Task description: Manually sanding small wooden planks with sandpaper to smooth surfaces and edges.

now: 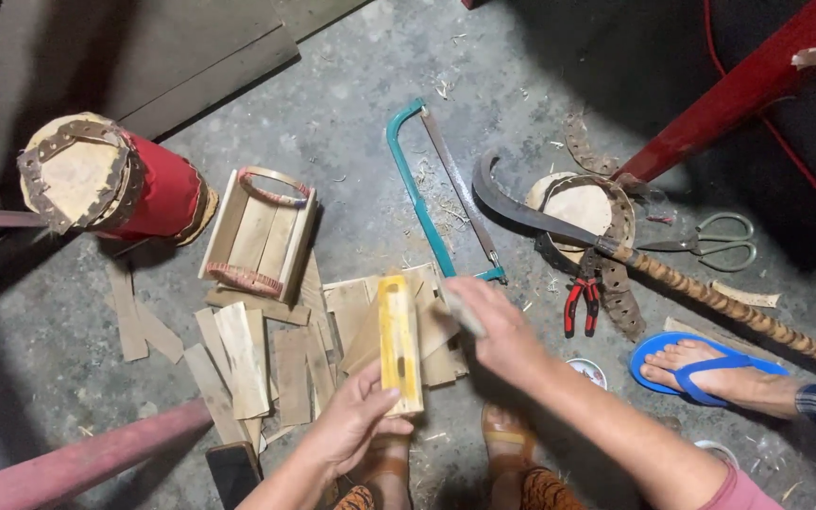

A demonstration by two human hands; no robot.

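At the far left one red drum [115, 184] lies on its side on the concrete floor [351, 123], its pale round face ringed with a toothed band. Just right of it sits one small wooden crate [259, 233], open side up, with cord wound round both of its ends. Below the crate lies a loose scatter of flat wooden slats [243, 359], roughly a dozen; the overlapping makes an exact count impossible. At the bottom edge one dark phone [233, 469] lies beside the slats. The left hand [356, 420] is wrapped round the lower end of one pale bamboo strip [399, 342], fingers curled firmly about it, holding it upright above the slat pile. The right hand [493, 321] is closed on a small blurred tool [460, 312] just beside the strip's upper part; what kind of tool it is cannot be told. Under the hands are the person's own two feet in brown sandals [507, 444]. Further up lies one teal hacksaw [427, 189], and right of it one curved sickle [559, 222] with a long wrapped handle running to the right edge. Its blade crosses a second round wooden disc [578, 206] with a toothed band. One pair of red-handled pliers [582, 300] lies below the disc, one pair of scissors [715, 241] to the right. Another person's one foot in a blue flip-flop [701, 364] rests at the lower right.
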